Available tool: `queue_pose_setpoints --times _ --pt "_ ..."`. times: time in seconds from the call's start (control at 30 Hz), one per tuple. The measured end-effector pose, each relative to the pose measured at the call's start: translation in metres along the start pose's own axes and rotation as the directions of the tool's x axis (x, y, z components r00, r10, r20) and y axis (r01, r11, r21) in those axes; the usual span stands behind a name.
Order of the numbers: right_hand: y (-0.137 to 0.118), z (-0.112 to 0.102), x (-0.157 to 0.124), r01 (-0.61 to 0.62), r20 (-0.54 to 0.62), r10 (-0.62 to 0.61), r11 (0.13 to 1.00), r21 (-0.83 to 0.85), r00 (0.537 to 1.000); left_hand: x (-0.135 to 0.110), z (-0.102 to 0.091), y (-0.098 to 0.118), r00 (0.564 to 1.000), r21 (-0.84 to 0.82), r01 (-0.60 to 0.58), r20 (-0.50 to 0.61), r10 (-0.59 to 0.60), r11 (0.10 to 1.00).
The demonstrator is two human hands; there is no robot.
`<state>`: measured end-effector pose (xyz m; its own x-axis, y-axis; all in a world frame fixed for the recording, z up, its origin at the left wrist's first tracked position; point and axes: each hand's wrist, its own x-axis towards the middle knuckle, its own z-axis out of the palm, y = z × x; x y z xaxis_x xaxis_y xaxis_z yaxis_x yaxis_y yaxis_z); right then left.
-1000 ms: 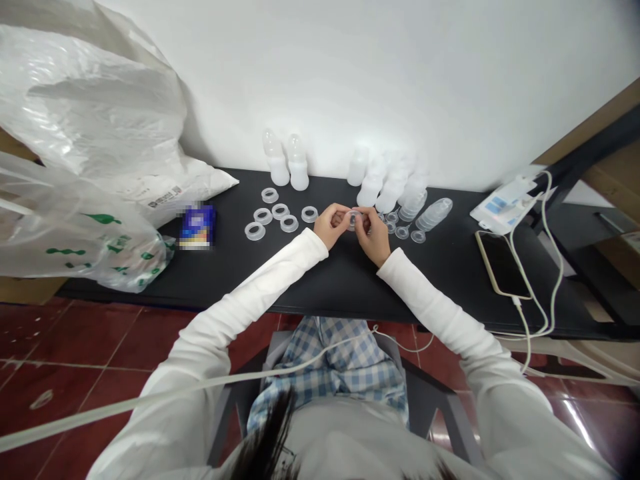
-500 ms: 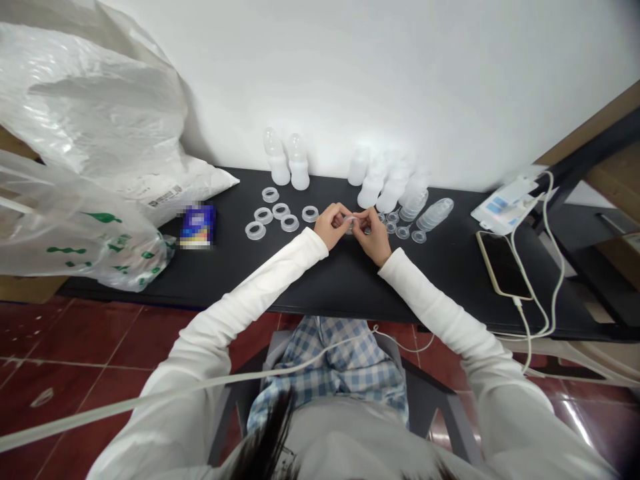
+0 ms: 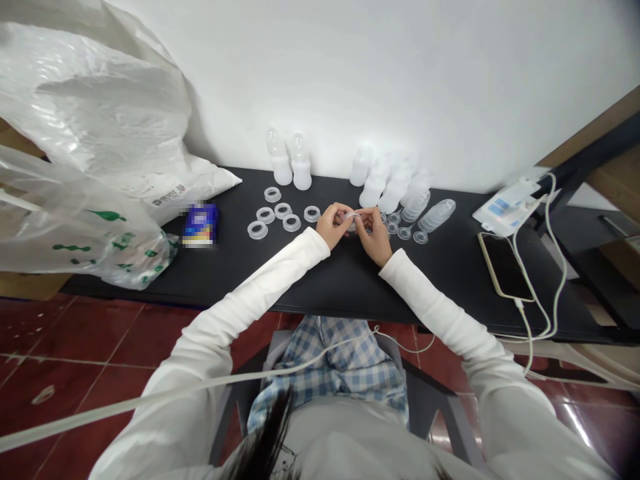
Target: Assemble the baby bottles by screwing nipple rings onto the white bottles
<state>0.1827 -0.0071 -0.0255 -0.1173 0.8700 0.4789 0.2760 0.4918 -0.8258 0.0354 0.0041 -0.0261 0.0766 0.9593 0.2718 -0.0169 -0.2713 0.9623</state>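
Observation:
My left hand (image 3: 333,228) and my right hand (image 3: 376,239) meet above the middle of the table. Their fingertips pinch a translucent bottle ring (image 3: 353,216) from both sides; the fingers cover much of it, so I cannot tell whether another part sits in it. Several similar loose rings (image 3: 257,230) lie to the left of my left hand. Just right of my right hand are several small clear bottle nipples (image 3: 404,233), partly hidden by the hand. Behind them stand several frosted bottles (image 3: 371,193). Two stacks of clear domed caps (image 3: 437,217) lie on their sides at the right.
Two capped bottles (image 3: 301,175) stand by the wall. Large plastic bags (image 3: 100,227) and a blue packet (image 3: 200,225) occupy the left. A phone (image 3: 506,267), white cable (image 3: 560,280) and white box (image 3: 505,203) are at the right of the black table (image 3: 310,287).
Both hands stay in place around the ring, with only a slight shift of the fingers on it. The whole view has moved a little; the things on the table keep their places.

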Motion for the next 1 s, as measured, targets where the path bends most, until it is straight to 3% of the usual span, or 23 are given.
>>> queue_pose_setpoints --times 0.1,0.37,0.57,0.83,1.0 --pt "0.003 -0.001 0.001 -0.015 0.008 0.015 1.0 -0.014 1.0 0.001 0.002 -0.004 1.0 -0.064 -0.015 -0.016 0.014 0.998" --pt "0.004 -0.004 0.003 0.001 0.029 0.001 0.999 -0.05 1.0 0.001 0.0 -0.006 0.999 -0.03 -0.046 -0.02 0.046 0.998" --pt "0.004 -0.004 0.003 -0.024 -0.033 0.023 0.999 -0.021 0.999 0.001 -0.004 0.001 0.999 0.071 -0.036 -0.031 0.039 0.997" --pt "0.005 -0.002 0.002 -0.042 -0.079 0.044 0.999 0.019 0.996 0.0 -0.005 0.008 0.987 0.231 -0.154 -0.015 0.162 0.961" --pt "-0.002 0.0 0.0 -0.012 0.004 0.012 1.0 0.012 1.0 0.003 -0.007 0.006 0.993 0.187 -0.106 -0.028 0.113 0.977"
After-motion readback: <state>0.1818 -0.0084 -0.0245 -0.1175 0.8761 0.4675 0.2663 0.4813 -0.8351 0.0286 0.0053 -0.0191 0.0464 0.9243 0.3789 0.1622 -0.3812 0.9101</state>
